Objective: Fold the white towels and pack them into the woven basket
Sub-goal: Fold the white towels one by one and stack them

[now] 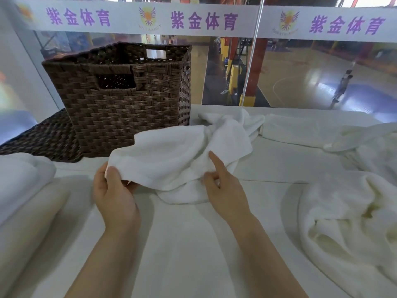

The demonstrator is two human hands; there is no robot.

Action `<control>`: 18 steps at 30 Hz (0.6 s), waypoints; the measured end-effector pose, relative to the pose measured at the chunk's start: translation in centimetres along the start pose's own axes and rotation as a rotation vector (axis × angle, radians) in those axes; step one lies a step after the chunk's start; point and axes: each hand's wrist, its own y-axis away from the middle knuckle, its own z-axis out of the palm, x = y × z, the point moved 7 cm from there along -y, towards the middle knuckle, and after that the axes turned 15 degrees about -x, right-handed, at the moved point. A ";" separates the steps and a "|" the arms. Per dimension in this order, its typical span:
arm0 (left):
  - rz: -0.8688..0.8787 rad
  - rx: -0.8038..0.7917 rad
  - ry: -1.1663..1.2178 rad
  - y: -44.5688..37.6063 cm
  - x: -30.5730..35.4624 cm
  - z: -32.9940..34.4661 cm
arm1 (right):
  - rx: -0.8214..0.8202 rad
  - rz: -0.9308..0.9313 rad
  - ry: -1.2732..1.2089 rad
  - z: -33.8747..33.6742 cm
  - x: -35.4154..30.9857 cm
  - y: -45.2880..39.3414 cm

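A: How many towels can you count, starting left of the woven basket [126,97]?

B: One folded white towel [21,179] lies at the far left, nearer the camera than the basket. Just beside it, a flat woven lid [43,138] rests against the basket's left foot. The basket itself is one, upright on the white table [182,244].

A: And in front of the basket?

B: One held towel [176,155], crumpled, its far end touching the basket's front right corner. The left hand [113,194] pinches its near left edge, thumb on top and fingers curled under. The right hand [225,190] nips a fold near the middle between thumb and bent fingers, with the forefinger stretched out over the cloth.

A: Right of the basket?

B: A loose spread towel [300,130] lies far back, and a rumpled pile [348,222] sits at the right edge. How many towels make up that pile, I cannot tell.
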 end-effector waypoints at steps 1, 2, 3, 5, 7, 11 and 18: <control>-0.003 0.016 0.030 -0.2 -0.1 -0.3 | 0.014 0.016 0.046 -0.2 -0.1 0.1; -0.009 0.029 0.062 -0.4 -0.1 -0.6 | 0.030 0.025 0.092 -0.3 -0.1 0.2; -0.016 0.043 0.099 -0.6 -0.1 -0.9 | 0.051 0.027 0.143 -0.3 -0.2 0.3; -0.028 0.074 0.182 -0.8 -0.1 -1.4 | 0.104 0.039 0.218 -0.5 -0.3 0.6; -0.031 0.099 0.226 -0.9 -0.2 -1.8 | 0.158 0.090 0.184 -0.9 0.2 0.6; 0.028 0.055 0.099 -0.8 0.2 -1.5 | 0.147 0.169 -0.151 -1.0 2.1 0.0; 0.291 -0.231 -0.277 1.1 2.3 1.8 | 0.218 0.111 -0.567 -1.5 1.7 0.3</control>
